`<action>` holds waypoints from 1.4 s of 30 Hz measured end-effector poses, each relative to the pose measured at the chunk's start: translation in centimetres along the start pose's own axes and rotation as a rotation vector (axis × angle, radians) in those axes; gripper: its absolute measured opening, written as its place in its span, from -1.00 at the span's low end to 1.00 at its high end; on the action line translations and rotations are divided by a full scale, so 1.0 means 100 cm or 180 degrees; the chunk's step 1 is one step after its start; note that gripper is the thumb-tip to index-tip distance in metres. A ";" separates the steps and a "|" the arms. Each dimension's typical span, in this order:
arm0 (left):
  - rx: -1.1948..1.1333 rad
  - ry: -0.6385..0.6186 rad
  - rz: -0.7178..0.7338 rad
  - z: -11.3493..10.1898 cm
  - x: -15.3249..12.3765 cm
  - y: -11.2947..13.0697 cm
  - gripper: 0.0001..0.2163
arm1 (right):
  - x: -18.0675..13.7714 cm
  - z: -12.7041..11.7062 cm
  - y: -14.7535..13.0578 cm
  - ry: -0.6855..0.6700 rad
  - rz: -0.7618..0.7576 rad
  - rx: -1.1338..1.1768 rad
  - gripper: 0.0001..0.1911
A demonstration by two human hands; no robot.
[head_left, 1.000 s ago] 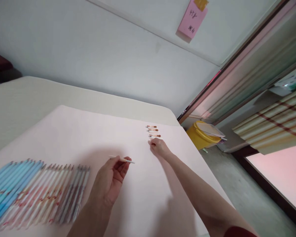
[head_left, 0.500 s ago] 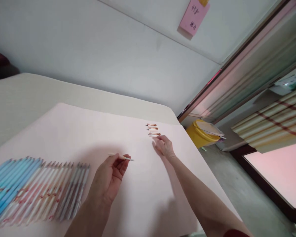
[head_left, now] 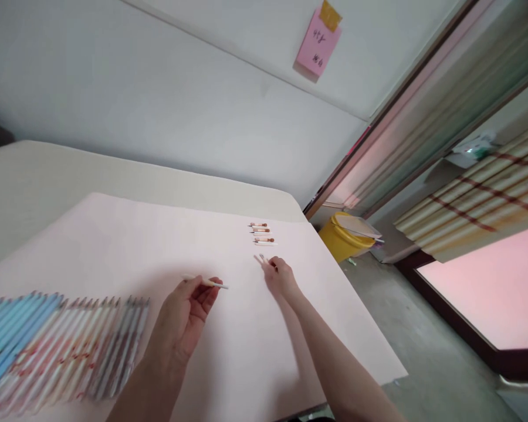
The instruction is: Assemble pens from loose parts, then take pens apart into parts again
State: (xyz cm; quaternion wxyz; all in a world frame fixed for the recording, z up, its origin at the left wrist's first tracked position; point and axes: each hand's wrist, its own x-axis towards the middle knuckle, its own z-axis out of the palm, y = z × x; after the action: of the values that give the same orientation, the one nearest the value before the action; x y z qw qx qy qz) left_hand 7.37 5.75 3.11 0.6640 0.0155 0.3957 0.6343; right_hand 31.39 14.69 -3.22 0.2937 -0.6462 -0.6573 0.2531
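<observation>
My left hand [head_left: 187, 310] is closed over the paper sheet, pinching a slim cream pen [head_left: 207, 282] whose white end points right. To its right, my right hand [head_left: 284, 276] is closed low over the sheet, and a small pale slender piece [head_left: 263, 258] sticks out from its fingertips; its kind is unclear. Just beyond that hand lie three short pen-like pieces [head_left: 263, 240] in a stack of rows, each with a dark tip on the left and a brown figure on the right. Blurred rows of blue, pinkish and grey pens [head_left: 74, 351] lie at the lower left.
A pale pink sheet [head_left: 158, 234] covers much of the cream table [head_left: 53, 176], which meets a white wall. A pink note [head_left: 319, 44] is taped there. Right of the table, a yellow bin [head_left: 343, 240] stands on the grey floor beside striped curtains [head_left: 479, 193].
My right hand has drawn back from the short pieces, nearer to me, with a small pale piece in its fingers. My left hand still holds the pen. The whole view has shifted slightly.
</observation>
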 end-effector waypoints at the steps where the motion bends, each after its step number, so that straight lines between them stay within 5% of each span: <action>1: 0.0051 -0.0050 0.0068 0.000 -0.001 0.002 -0.90 | -0.006 0.001 -0.009 -0.0072 -0.0048 0.0231 -0.83; 10: 0.0495 -0.0182 0.0661 0.007 -0.010 0.010 -0.92 | -0.079 0.014 -0.076 -0.1001 -0.0182 0.2661 -0.84; 18: 0.0647 -0.0231 0.0848 0.007 -0.013 0.006 -0.91 | -0.091 -0.001 -0.085 -0.0664 -0.0437 0.1302 -0.87; 31: 0.1773 -0.0377 0.1291 0.008 -0.021 -0.019 -0.80 | -0.103 0.003 -0.090 -0.0268 -0.0685 0.0993 -0.87; 36: 0.2008 -0.0557 0.1424 0.009 -0.023 -0.017 -0.82 | -0.102 0.002 -0.092 -0.0487 -0.0191 0.1628 -0.90; 42: 0.2001 -0.1084 0.1181 0.006 -0.024 -0.008 -0.86 | -0.101 0.005 -0.088 -0.1845 0.0916 0.3367 -0.86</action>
State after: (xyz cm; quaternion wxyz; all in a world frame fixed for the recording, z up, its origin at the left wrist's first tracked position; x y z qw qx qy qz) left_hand 8.64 3.85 4.27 0.5572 0.3938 0.4453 0.5798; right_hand 24.82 4.34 2.09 0.3467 -0.4003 -0.4021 0.7469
